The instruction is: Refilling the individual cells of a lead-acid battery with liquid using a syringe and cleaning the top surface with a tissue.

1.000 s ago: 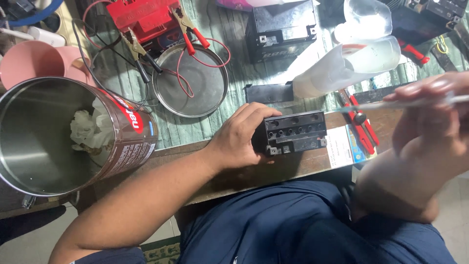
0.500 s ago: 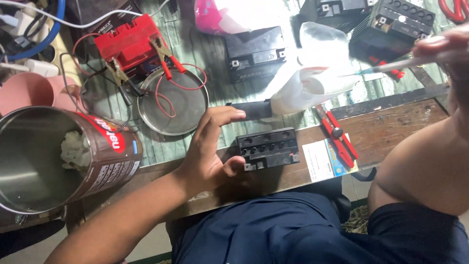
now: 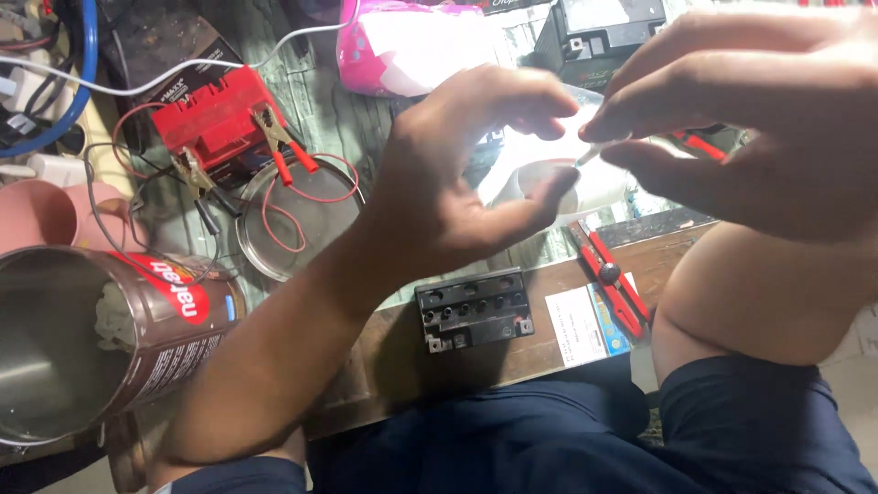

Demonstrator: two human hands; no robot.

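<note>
— Both hands are up in front of the person, close together over the far side of the table. The right hand pinches a thin pale stick between thumb and fingers; only its short tip shows, poking out toward the other hand.

— And the left hand?

— Open, fingers loosely curled, gripping nothing. Its fingertips sit just beside the tip of that stick, though I cannot tell whether they touch it.

— Where is the small black battery?

— Lying on the wooden edge of the table, below the raised hands and well apart from them, its top with the row of round holes facing up. Nobody is touching it. A white printed card lies just to its right, and a red cutter lies beside that card.

— What else is around?

— At the left a big metal can lies on its side, mouth toward us, with something pale crumpled inside. Behind it sits a red battery with clamps on it, red wire looping over a round metal lid. A pink packet lies at the back.
</note>
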